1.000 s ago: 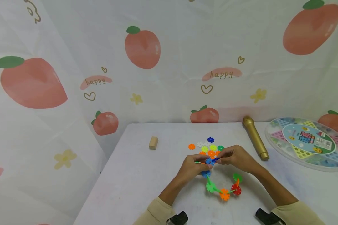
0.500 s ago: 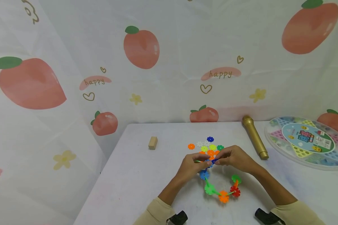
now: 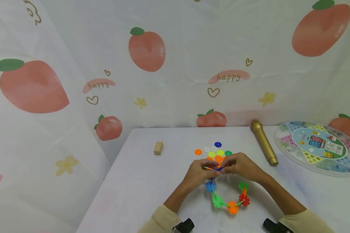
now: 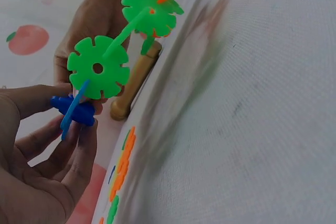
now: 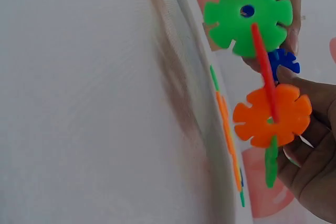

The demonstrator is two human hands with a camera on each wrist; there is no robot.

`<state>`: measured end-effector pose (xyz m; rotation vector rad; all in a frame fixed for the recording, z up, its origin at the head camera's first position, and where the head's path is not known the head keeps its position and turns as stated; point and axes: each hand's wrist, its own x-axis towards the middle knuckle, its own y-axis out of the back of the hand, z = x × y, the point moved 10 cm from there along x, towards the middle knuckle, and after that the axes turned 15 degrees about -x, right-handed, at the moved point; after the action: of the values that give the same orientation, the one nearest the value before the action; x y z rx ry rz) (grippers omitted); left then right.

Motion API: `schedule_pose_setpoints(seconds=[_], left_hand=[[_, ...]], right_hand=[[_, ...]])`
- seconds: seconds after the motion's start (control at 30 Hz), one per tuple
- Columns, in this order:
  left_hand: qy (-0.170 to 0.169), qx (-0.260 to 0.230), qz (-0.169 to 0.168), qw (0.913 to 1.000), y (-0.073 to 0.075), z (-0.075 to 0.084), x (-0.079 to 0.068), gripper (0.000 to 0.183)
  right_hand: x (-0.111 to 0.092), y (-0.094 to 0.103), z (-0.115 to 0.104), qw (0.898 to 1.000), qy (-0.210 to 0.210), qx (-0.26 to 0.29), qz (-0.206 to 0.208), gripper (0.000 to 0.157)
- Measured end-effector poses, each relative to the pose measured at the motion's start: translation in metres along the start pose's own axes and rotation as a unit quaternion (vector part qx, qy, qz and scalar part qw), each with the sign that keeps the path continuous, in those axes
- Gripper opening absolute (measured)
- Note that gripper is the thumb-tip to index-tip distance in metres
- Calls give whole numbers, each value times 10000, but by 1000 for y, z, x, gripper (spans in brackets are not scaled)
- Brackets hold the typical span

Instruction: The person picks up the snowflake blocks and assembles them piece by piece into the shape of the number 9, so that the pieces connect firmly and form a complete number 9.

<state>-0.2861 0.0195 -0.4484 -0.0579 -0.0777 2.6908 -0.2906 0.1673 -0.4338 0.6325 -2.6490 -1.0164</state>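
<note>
Both hands meet over the middle of the table. My left hand (image 3: 199,174) pinches the blue end of a chain of notched plastic snowflake discs. Thumb and fingertips of my right hand (image 3: 241,167) pinch a dark blue snowflake disc (image 5: 283,62), right against that end. From the left hand the chain curves toward me through a light blue disc (image 3: 210,186), a green disc (image 3: 217,201), an orange disc (image 3: 232,207) and a red disc (image 3: 244,200), up to a green disc (image 3: 243,186). Fingers partly hide the joint between the blue discs.
Behind the hands lie several loose discs, among them an orange one (image 3: 198,152) and a dark blue one (image 3: 217,144). A wooden block (image 3: 158,148) sits at left. At right are a gold microphone-shaped cylinder (image 3: 264,143) and a round clear case (image 3: 319,149).
The hanging chain has swung a little lower and toward me. The right hand has come slightly left and down, its fingertips now close against the left hand's.
</note>
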Motion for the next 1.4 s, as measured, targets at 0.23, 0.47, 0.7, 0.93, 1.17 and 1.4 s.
schedule_pose_setpoints(seconds=[0.23, 0.47, 0.7, 0.93, 1.17, 1.4], left_hand=[[-14, 16, 9, 10000, 1, -1, 0, 27], [-78, 165, 111, 9998, 3, 1, 1, 24], [-67, 83, 170, 9998, 5, 1, 0, 19], [-36, -36, 219, 9997, 6, 0, 0, 16], [7, -28, 240, 9997, 7, -2, 1, 14], [30, 60, 284, 9996, 8, -2, 2, 14]], right_hand=[[0, -1, -3, 10000, 15, -66, 30, 6], [1, 2, -1, 9999, -75, -146, 43, 7], [1, 16, 15, 9990, -309, -238, 216, 15], [5, 24, 32, 9987, -372, -152, 305, 20], [14, 37, 48, 9958, -597, -457, 523, 23], [22, 43, 59, 9914, -777, -802, 683, 27]])
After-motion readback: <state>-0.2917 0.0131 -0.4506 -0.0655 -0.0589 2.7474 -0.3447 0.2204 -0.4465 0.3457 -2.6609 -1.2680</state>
